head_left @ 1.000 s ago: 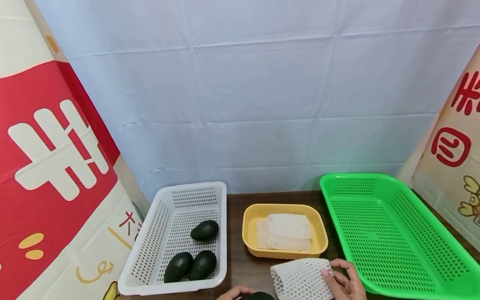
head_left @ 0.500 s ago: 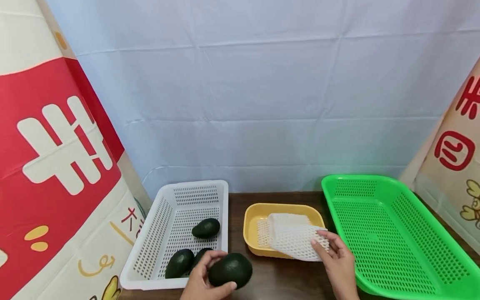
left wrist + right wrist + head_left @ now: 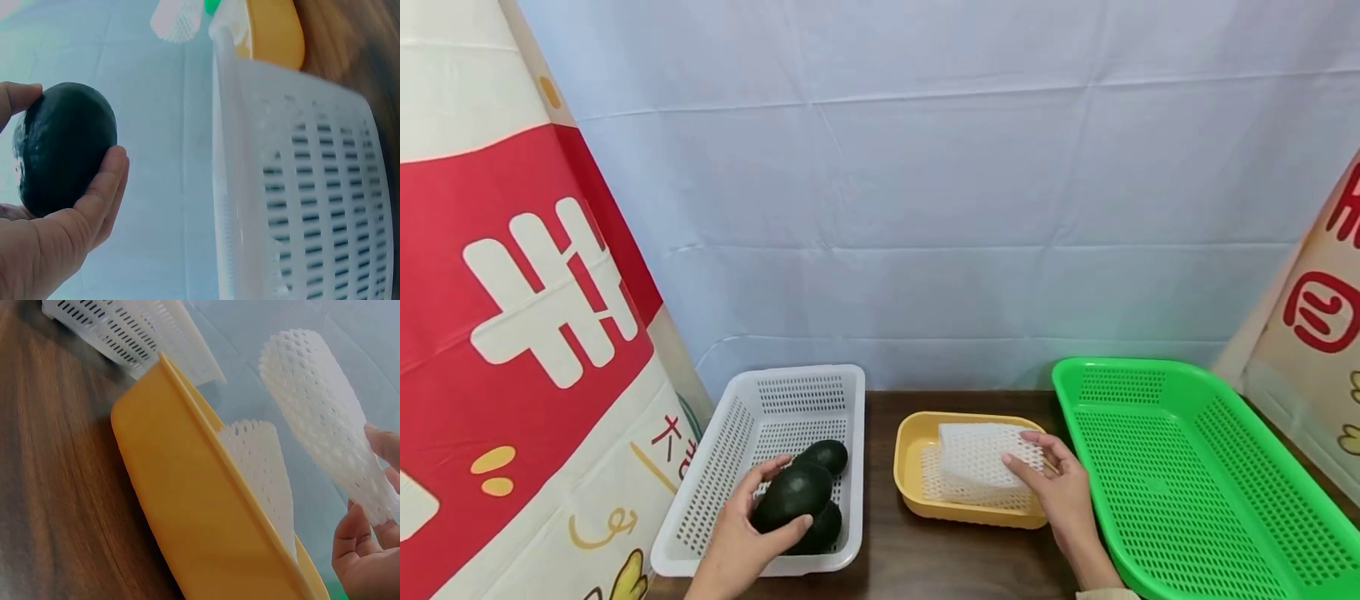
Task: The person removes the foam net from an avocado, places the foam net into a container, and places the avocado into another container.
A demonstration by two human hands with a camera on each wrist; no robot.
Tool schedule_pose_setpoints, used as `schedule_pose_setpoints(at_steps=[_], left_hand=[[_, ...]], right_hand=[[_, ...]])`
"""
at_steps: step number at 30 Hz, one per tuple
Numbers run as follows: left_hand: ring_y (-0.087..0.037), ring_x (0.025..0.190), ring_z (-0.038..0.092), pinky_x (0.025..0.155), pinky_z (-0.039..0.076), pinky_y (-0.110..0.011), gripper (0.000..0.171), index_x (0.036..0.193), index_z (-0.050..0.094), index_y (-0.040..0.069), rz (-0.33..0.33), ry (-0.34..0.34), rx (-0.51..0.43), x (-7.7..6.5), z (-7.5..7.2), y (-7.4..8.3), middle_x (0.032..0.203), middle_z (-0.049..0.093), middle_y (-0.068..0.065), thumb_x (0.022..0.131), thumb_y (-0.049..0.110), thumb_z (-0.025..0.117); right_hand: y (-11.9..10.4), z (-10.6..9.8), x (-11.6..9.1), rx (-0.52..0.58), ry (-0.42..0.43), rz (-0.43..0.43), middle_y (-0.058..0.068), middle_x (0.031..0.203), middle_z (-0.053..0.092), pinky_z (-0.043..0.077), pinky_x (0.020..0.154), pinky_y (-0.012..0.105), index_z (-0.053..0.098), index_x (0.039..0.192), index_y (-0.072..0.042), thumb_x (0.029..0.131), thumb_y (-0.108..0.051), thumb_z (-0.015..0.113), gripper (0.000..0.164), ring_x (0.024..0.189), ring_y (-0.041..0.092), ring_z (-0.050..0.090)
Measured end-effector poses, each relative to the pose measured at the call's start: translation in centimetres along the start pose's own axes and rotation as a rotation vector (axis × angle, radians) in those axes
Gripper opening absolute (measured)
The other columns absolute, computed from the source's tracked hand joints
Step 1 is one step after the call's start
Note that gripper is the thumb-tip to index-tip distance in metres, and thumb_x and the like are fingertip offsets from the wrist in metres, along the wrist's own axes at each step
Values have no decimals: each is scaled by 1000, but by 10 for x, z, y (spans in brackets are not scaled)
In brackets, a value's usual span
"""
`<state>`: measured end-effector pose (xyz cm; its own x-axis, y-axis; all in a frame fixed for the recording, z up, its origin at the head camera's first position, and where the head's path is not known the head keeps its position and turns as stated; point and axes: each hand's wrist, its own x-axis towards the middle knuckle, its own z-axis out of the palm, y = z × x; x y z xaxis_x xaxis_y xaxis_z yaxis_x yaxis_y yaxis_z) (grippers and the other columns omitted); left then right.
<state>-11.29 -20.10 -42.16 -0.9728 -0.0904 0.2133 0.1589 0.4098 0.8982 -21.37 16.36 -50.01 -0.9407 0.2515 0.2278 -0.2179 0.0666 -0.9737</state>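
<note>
My left hand (image 3: 747,533) grips a dark green avocado (image 3: 797,492) above the white basket (image 3: 662,546). The left wrist view shows the thumb on one side of the avocado (image 3: 67,147) and fingers on the other. Behind and below it, other avocados (image 3: 823,457) lie in the basket, partly hidden. My right hand (image 3: 1063,492) pinches the end of a white foam net sleeve (image 3: 988,454) over the yellow tray (image 3: 917,507). In the right wrist view, this sleeve (image 3: 315,412) hangs apart from another foam net (image 3: 265,462) inside the tray.
A green basket (image 3: 1150,475) stands on the right of the dark wooden table (image 3: 883,550). The yellow tray sits between the two baskets. A pale cloth (image 3: 880,183) hangs behind, and printed cloths (image 3: 550,333) hang at both sides.
My left hand has come up from the front edge and moved left with the avocado, over the white basket. My right hand has carried the foam net sleeve up and back over the yellow tray.
</note>
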Motion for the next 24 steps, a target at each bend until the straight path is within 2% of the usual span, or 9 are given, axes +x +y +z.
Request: schedule_pose_setpoints(at_steps=[2, 6, 9, 10, 14, 19, 24], left_hand=[[-20, 90, 54, 66, 48, -32, 62, 120, 50, 34, 4, -5, -29, 6, -4, -5, 117, 48, 4, 66, 24, 79], [-23, 84, 56, 63, 49, -33, 58, 117, 52, 35, 1, 10, -33, 20, -9, -16, 117, 45, 3, 67, 23, 79], [-21, 80, 56, 61, 48, -33, 57, 115, 53, 35, 6, 21, 43, 30, -14, -22, 115, 45, 1, 66, 25, 79], [-21, 78, 56, 61, 48, -32, 57, 115, 52, 34, 12, 20, 74, 34, -16, -22, 115, 46, 0, 66, 26, 79], [-19, 77, 55, 59, 46, -32, 58, 116, 52, 27, 51, 3, 199, 47, -24, -24, 115, 50, -5, 65, 26, 79], [-21, 82, 54, 63, 44, -34, 55, 111, 52, 22, 111, -23, 370, 65, -32, -29, 111, 54, -9, 64, 29, 79], [-28, 94, 51, 70, 43, -42, 54, 109, 52, 14, 156, -62, 453, 77, -37, -39, 108, 54, -15, 63, 27, 79]], right_hand=[[15, -1, 8, -17, -11, -35, 6, 112, 55, 39, 76, 17, 57, 111, -10, 72, -20, 75, 45, 103, 14, 47], [46, -4, 25, -95, -54, -49, -1, 119, 52, 36, 90, 31, 57, 114, -18, 70, -30, 76, 49, 116, 15, 38], [63, -4, 35, -149, -78, -52, -4, 122, 49, 32, 93, 45, 56, 114, -22, 68, -39, 75, 52, 121, 17, 33], [67, -2, 37, -170, -70, -54, -4, 121, 49, 32, 93, 46, 57, 112, -22, 67, -40, 75, 52, 121, 18, 34], [55, 1, 32, -226, -89, -29, 5, 124, 46, 31, 91, 51, 57, 112, -18, 68, -38, 75, 52, 120, 29, 33], [23, 5, 17, -299, -109, 32, 11, 125, 45, 31, 92, 51, 56, 111, -12, 67, -35, 76, 53, 118, 33, 34], [7, 11, 13, -351, -149, 26, 12, 119, 48, 36, 87, 49, 55, 110, -8, 65, -31, 79, 56, 113, 32, 38]])
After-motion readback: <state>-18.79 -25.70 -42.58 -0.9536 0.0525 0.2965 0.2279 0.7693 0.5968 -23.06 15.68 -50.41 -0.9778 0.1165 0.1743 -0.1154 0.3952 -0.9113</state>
